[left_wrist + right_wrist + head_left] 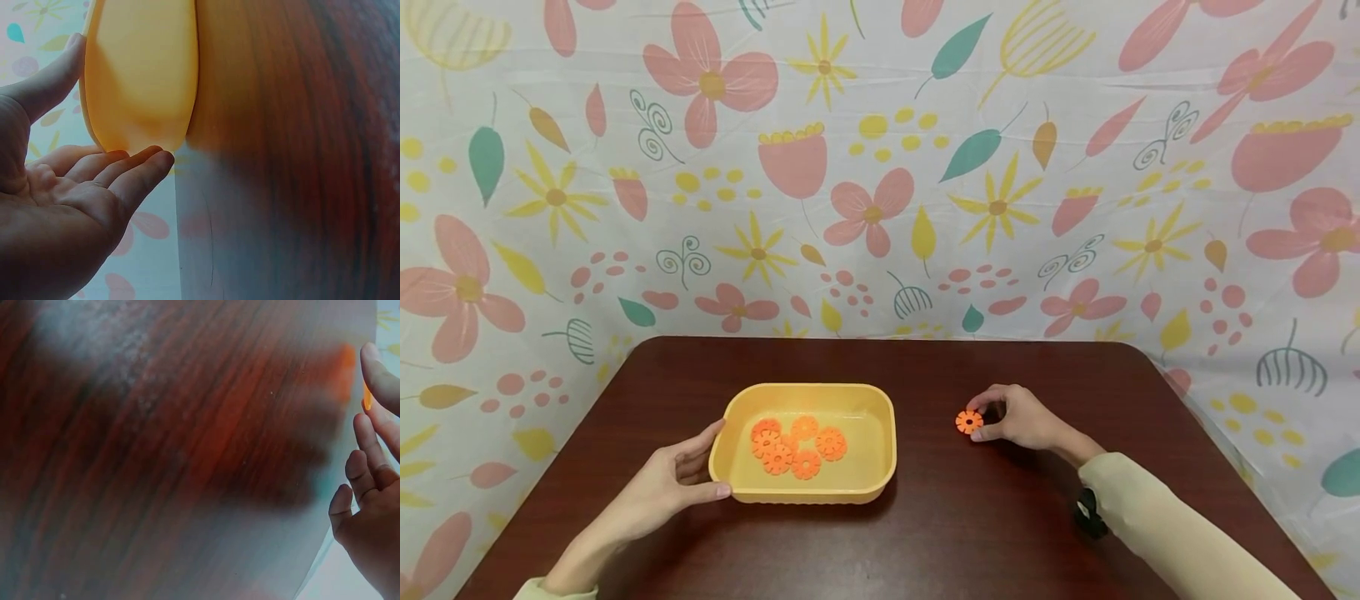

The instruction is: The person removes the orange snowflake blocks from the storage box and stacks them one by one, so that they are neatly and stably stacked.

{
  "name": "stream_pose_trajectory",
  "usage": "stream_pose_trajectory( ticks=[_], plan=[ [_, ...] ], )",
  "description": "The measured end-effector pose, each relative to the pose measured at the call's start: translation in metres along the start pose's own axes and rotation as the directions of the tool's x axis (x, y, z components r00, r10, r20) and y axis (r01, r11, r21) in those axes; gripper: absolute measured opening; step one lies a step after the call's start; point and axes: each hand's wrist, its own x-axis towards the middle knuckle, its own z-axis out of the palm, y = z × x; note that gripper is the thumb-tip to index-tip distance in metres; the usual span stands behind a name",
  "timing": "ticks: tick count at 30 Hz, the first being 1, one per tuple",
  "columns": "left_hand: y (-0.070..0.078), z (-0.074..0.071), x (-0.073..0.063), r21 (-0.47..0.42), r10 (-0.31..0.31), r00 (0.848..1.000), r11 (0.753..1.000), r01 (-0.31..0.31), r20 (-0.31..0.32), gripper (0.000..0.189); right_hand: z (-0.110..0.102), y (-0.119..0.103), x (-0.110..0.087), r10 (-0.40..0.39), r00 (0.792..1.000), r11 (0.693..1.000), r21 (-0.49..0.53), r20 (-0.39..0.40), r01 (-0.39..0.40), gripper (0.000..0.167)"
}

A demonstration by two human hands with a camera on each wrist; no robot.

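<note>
A shallow yellow plastic tray (865,483) stands on the table left of the middle, with several orange notched discs (807,464) lying inside. My left hand (662,482) holds its left end, thumb at the near corner and fingers along the side. In the left wrist view the fingertips of that hand (81,187) meet the wall of the tray (144,81). To the right of the tray, my right hand (1018,419) pinches one orange notched disc (967,422) between thumb and fingers. From the right wrist view, this disc (367,397) appears edge-on, mostly hidden by the fingers.
Both things are at a dark brown wooden table (940,542) with rounded far corners. Behind it hangs a white cloth (880,275) printed with flowers and leaves. A black band (1088,512) sits on the right sleeve.
</note>
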Motion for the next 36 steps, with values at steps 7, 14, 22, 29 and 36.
stream_pose_trajectory(
  ticks=[7,14,22,29,36],
  plan=[
    [0.0004,-0.0004,0.0007,0.004,0.006,1.000,1.000,-0.006,0.003,0.090,-0.0001,0.0013,-0.0027,-0.008,1.000,1.000,-0.003,0.007,0.008,0.040],
    [0.0003,0.0000,0.0009,0.002,0.004,1.000,1.000,-0.004,0.000,0.090,-0.0035,0.0013,-0.0035,-0.043,0.998,0.999,0.010,0.048,0.043,0.038],
    [0.0000,0.0001,0.0009,0.010,0.006,1.000,1.000,-0.006,0.002,0.090,-0.0049,0.0039,-0.0041,-0.061,0.996,0.998,0.012,0.058,0.060,0.036],
    [0.0018,-0.0003,0.0009,0.020,-0.002,1.000,1.000,0.002,-0.001,0.091,-0.0050,0.0041,-0.0049,-0.056,0.997,0.998,0.002,0.056,0.056,0.032],
    [0.0014,0.0002,0.0015,0.005,0.001,1.000,1.000,-0.001,-0.002,0.091,-0.0038,0.0038,-0.0048,-0.052,0.998,0.999,-0.006,0.048,0.052,0.031]
  ],
)
